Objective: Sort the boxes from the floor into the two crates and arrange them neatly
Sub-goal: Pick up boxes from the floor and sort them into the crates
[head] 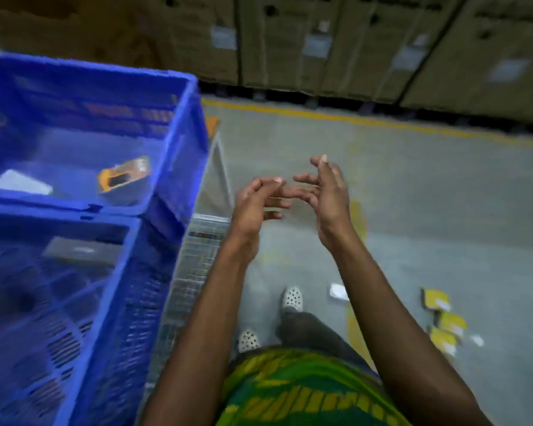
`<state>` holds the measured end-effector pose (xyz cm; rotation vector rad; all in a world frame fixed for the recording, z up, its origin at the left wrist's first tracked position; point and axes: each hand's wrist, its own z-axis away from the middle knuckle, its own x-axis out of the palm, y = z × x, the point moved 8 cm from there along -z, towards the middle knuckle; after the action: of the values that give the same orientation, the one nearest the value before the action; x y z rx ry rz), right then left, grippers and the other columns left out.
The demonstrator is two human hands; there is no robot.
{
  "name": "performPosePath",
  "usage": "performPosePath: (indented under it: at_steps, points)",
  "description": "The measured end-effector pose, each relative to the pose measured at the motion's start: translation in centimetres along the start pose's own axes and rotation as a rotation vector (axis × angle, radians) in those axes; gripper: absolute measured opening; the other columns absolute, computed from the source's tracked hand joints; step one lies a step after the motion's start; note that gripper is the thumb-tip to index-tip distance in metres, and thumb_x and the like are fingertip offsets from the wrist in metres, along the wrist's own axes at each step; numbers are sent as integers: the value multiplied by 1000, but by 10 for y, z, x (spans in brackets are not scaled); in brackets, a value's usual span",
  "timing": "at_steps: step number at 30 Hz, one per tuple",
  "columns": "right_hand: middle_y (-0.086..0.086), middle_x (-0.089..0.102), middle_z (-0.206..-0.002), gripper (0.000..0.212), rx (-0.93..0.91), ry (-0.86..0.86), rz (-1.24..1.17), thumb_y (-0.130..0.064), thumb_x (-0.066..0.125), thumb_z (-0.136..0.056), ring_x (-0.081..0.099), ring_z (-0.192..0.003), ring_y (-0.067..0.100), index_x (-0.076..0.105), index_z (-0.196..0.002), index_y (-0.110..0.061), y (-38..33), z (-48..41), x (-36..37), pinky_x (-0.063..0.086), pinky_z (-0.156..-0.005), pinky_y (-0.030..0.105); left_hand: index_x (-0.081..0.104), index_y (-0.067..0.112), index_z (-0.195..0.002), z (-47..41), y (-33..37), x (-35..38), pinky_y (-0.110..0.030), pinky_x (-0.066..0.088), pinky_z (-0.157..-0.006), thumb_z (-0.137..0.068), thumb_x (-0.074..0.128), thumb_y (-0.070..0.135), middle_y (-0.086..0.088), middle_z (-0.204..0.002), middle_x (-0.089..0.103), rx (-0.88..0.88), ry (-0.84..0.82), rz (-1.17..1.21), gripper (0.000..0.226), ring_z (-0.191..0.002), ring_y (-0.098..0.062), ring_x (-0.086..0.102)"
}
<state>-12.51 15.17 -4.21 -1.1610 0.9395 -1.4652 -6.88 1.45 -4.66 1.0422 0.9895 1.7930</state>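
Two blue plastic crates stand at the left, raised on a metal mesh cart. The far crate (pixel 185 124) holds a yellow box (pixel 124 179) and a white box (pixel 20 182). The near crate (pixel 117 272) holds a grey box (pixel 80 250). My left hand (pixel 256 204) and my right hand (pixel 326 192) hover side by side over the floor to the right of the crates, fingers spread, both empty. Down at the lower right, several yellow boxes (pixel 437 299) and a white box (pixel 339 292) lie on the floor.
The mesh cart (pixel 194 256) edges the crates on their right. Grey concrete floor (pixel 413 195) with a yellow line (pixel 351 119) runs ahead. Large cardboard cartons (pixel 320 41) line the back. My feet in white spotted shoes (pixel 292 298) stand below my hands.
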Motion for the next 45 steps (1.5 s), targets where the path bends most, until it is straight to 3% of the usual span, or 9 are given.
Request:
performPosePath:
  at_steps: [6,10,15,20,24,28,35,41,45]
  points:
    - [16,68,-92,40,60,417,53,-37,44,-108,64,-61,21,53,-126,-2,33,91,-192,54,-54,26,64,17,-98,27,-71,118,-21,46,-57,-98,55,19,2,-79,75,-109,-326,-159,9,-65,-12,64]
    - [11,71,-91,38,93,691,-5,-41,45,-108,62,-60,17,56,-122,-7,61,165,-303,48,-54,28,65,19,-97,65,-129,203,-23,48,-58,-97,56,19,-1,-84,76,-166,-551,-299,9,-65,-12,66]
    - [9,68,-88,40,70,892,-141,-43,43,-108,62,-56,14,61,-121,-10,68,231,-416,49,-53,25,67,16,-105,121,-202,299,-28,49,-64,-94,58,25,-7,-96,76,-261,-791,-431,17,-76,-18,68]
    - [6,68,-80,39,54,1099,-239,-42,43,-108,60,-58,17,66,-108,-11,81,308,-545,46,-54,26,66,13,-108,186,-275,420,-27,49,-60,-95,61,22,-11,-97,74,-281,-982,-517,17,-77,-22,67]
    - [7,69,-81,41,89,1238,-274,-42,42,-108,61,-55,14,66,-108,-9,92,357,-645,47,-51,24,66,20,-96,222,-334,501,-28,46,-61,-94,61,17,-7,-91,75,-254,-1049,-619,6,-77,-22,65]
    - [12,69,-83,39,110,1350,-334,-39,43,-108,60,-60,21,68,-104,-8,102,377,-717,47,-59,31,67,20,-93,237,-382,547,-29,47,-63,-94,62,17,-6,-90,74,-299,-1043,-712,6,-73,-19,66]
    - [6,68,-75,35,218,1417,-454,-34,44,-108,58,-52,13,65,-104,-7,132,339,-781,46,-50,23,68,16,-95,203,-452,603,-28,44,-59,-94,61,13,-7,-86,74,-361,-1029,-882,8,-66,-17,64]
    - [10,65,-80,30,275,1468,-464,-33,48,-106,55,-55,15,65,-97,-9,167,303,-832,42,-47,22,65,13,-93,166,-545,663,-25,40,-52,-95,65,18,-7,-80,71,-448,-1120,-1016,5,-56,-13,61]
    - [11,66,-86,44,379,1448,-478,-42,54,-101,59,-60,18,66,-112,-2,211,286,-867,44,-51,24,65,14,-96,136,-622,663,-25,41,-54,-95,63,27,-5,-76,70,-677,-945,-1106,14,-55,-16,61]
